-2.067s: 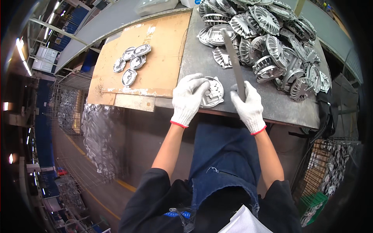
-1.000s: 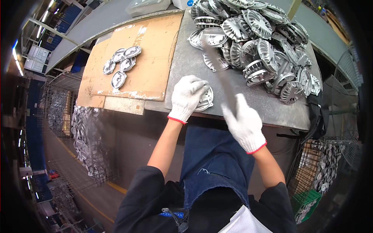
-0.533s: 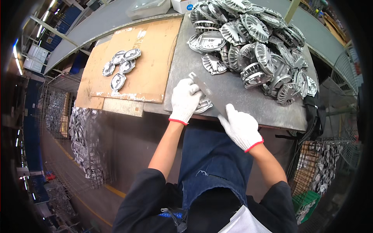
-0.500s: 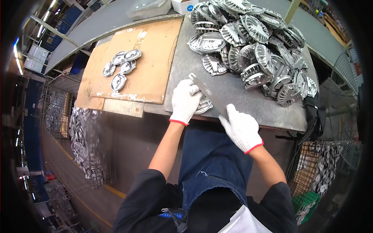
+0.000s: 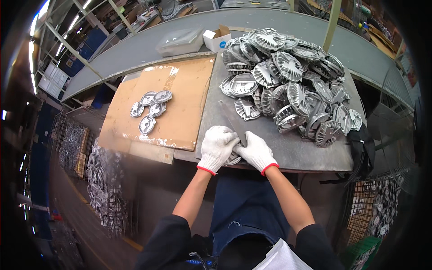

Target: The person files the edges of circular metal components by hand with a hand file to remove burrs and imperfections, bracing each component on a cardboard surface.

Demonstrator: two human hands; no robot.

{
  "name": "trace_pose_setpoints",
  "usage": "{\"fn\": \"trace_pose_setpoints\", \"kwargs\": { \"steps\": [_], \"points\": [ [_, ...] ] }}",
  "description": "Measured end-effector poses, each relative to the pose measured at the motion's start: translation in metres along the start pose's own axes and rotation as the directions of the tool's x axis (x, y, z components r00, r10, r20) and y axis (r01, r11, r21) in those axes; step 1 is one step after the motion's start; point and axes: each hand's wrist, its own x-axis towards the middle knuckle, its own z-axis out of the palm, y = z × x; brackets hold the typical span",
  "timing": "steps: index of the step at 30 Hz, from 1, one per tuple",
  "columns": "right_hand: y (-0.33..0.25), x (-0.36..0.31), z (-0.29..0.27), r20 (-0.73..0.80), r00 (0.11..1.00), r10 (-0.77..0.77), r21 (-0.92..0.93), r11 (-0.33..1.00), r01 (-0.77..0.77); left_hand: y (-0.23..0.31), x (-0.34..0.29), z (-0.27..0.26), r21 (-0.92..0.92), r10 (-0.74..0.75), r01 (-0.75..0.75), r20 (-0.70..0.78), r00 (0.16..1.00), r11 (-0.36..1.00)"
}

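A flat metal file (image 5: 232, 119) slants up and left over the grey table top, its lower end in the closed fingers of my right hand (image 5: 257, 153). Just left of it, my left hand (image 5: 217, 146) is closed on a round finned metal casting (image 5: 233, 159) at the table's near edge. The two gloves hide most of that casting, and their fingertips meet above it. Both hands wear white knit gloves with red cuffs.
A high heap of similar castings (image 5: 292, 85) covers the table's back right. Several castings (image 5: 147, 124) lie on a cardboard sheet (image 5: 184, 108) to the left. Behind stand a clear plastic bin (image 5: 180, 42) and a small white box (image 5: 217, 39). Wire cages with parts flank the table.
My right hand has moved left along with the file, up against my left hand. The file has slid across the casting. The whole view has tilted up, showing more background.
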Motion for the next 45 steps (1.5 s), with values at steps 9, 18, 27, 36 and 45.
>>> {"fn": "trace_pose_setpoints", "kwargs": {
  "steps": [9,18,27,36,45],
  "points": [
    [-0.003,0.007,-0.002,-0.014,0.999,0.044,-0.035,0.998,-0.044,0.014,0.002,-0.002,-0.02,-0.094,0.093,-0.041,0.995,0.995],
    [-0.006,0.016,-0.008,0.043,0.997,0.06,-0.057,0.997,-0.058,0.009,0.013,0.004,-0.068,-0.116,0.112,-0.05,0.992,0.991],
    [-0.015,0.008,-0.009,0.058,0.994,0.091,-0.075,0.993,-0.087,0.038,0.041,-0.039,-0.345,-0.139,0.016,-0.334,0.932,0.938],
    [0.022,-0.053,-0.011,-0.021,0.998,0.054,0.343,0.938,-0.044,0.0,-0.001,-0.01,-0.227,-0.317,0.322,0.06,0.946,0.919],
    [0.069,-0.104,-0.009,-0.08,0.993,0.086,0.151,0.986,-0.074,0.004,0.001,0.007,-0.213,-0.279,0.279,0.028,0.96,0.937]
  ]
}}
